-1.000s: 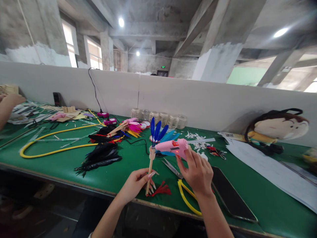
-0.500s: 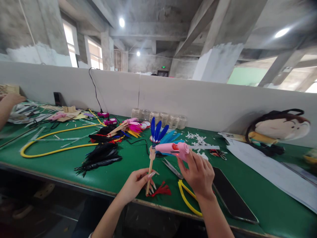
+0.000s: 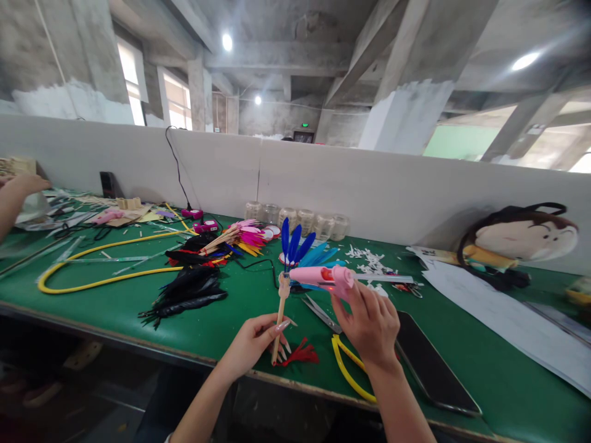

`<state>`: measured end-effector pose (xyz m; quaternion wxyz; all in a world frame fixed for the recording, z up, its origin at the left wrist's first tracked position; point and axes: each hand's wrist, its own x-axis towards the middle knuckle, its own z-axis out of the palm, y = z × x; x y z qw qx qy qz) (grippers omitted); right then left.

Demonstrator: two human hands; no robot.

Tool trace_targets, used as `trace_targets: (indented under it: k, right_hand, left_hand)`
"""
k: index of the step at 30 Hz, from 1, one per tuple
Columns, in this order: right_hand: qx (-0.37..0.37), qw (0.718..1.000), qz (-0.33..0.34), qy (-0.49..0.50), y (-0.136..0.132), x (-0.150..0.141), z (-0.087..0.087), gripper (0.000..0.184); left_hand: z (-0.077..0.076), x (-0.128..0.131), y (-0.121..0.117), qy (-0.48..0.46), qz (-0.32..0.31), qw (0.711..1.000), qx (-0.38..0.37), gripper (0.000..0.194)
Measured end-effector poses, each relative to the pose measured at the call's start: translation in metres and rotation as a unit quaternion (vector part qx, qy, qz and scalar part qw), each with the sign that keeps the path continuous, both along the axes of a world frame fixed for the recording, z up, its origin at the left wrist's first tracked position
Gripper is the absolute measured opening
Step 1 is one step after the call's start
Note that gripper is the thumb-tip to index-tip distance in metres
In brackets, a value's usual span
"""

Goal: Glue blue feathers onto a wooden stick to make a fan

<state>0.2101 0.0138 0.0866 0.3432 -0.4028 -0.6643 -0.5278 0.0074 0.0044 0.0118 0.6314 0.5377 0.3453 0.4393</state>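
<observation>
My left hand (image 3: 261,341) is closed around the lower part of a thin wooden stick (image 3: 281,314), held nearly upright. Dark blue feathers (image 3: 294,245) fan out from the stick's top. My right hand (image 3: 369,317) grips a pink hot glue gun (image 3: 325,278), with a clear glue stick (image 3: 385,277) poking out of its back. The gun's nozzle is at the base of the feathers; whether it touches cannot be told. Light blue feathers (image 3: 323,255) lie behind the gun. A red tassel (image 3: 302,354) rests beside my left fingers, and scissors (image 3: 323,314) lie between my hands.
Black feathers (image 3: 189,292) and pink-tipped sticks (image 3: 235,237) lie left on the green table (image 3: 249,295), near a yellow tube (image 3: 115,280). Glass jars (image 3: 305,220) line the partition. Right are a phone (image 3: 436,366), paper (image 3: 498,314) and a doll bag (image 3: 521,240). A co-worker's hand (image 3: 28,183) shows far left.
The glue stick's rear end sits slightly farther right. My hands, the wooden stick and the glue gun are almost unmoved. The co-worker's hand has shifted a little.
</observation>
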Motion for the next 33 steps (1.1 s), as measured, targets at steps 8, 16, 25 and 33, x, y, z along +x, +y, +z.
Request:
trace_targets:
  k: [8,16,25,33]
  right_hand:
    - [-0.014,1.000,0.002,0.008,-0.0013,-0.0001,-0.0015,0.029]
    - [-0.030,0.999,0.011,0.010,-0.0010,-0.0004,-0.0011,0.029]
    - [-0.003,1.000,0.016,-0.009,-0.0001,-0.0010,0.0004,0.023]
    - [0.020,0.999,0.015,-0.020,-0.0021,0.0010,-0.0027,0.016]
  left_hand:
    - [-0.0003,0.0002,0.0001,-0.004,0.001,1.000,0.000,0.046]
    - [-0.0006,-0.0003,-0.0004,-0.006,0.000,1.000,0.009,0.042]
    - [-0.0011,-0.0003,0.0002,-0.012,0.003,1.000,0.003,0.043]
    - [-0.0003,-0.0010,-0.0011,-0.023,0.004,1.000,-0.001,0.041]
